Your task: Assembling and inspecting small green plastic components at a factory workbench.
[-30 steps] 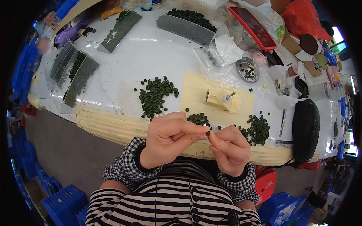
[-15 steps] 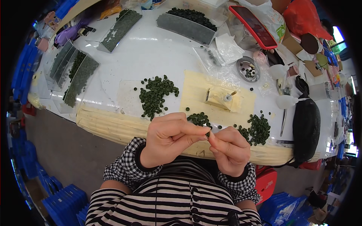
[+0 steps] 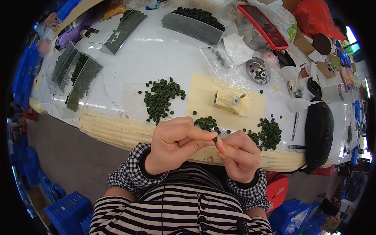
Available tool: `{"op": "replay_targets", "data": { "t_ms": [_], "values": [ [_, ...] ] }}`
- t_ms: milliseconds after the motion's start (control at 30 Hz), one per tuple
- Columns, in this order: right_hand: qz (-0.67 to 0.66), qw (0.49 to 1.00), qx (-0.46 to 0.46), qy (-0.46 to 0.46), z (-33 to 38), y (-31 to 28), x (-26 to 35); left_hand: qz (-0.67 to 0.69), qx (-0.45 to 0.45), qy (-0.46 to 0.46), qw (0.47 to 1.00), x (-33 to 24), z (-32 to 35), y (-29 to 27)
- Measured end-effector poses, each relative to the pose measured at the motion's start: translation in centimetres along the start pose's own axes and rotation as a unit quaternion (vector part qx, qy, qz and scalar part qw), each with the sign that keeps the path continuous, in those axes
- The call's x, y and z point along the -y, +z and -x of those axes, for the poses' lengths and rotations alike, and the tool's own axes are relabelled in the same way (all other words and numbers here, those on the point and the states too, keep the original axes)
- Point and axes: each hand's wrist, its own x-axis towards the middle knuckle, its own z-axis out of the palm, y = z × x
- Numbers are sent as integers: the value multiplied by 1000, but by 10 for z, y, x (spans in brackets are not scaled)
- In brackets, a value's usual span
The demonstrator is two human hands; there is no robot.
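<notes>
My left hand (image 3: 170, 145) and my right hand (image 3: 239, 153) meet at the table's front edge, thumbs and forefingers pinched tip to tip. Between the fingertips shows a sliver of a small dark green disc (image 3: 215, 140), mostly hidden by the fingers. Just beyond the hands lies a small heap of green button-like discs (image 3: 206, 123). A larger pile of discs (image 3: 162, 98) spreads on a transparent sheet to the left. Another pile of green discs (image 3: 269, 134) sits right of my right hand.
A block wrapped in yellow tape (image 3: 231, 102) with a small upright pin stands on a yellow sheet (image 3: 197, 92). Clear trays of discs (image 3: 192, 29) stand behind and at left. A round metal dish (image 3: 257, 71), a red-cased phone (image 3: 263, 27) and a black bag (image 3: 319, 133) are at right.
Both hands keep the same pinch in nearly the same place. The view has shifted very slightly.
</notes>
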Motion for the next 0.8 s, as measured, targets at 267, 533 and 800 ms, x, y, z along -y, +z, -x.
{"op": "replay_targets", "data": {
  "t_ms": [267, 533, 800],
  "values": [
    [34, 999, -32, -13, -5, 3, -1, -15, -18, 6, 1000, 3, 0, 0],
    [42, 999, -32, -10, -4, 2, 0, -8, -33, -25, 999, 3, 1, 2],
    [32, 999, -33, 0, -3, 3, -1, 4, -36, -4, 999, 7, 1, 4]
  ]
}}
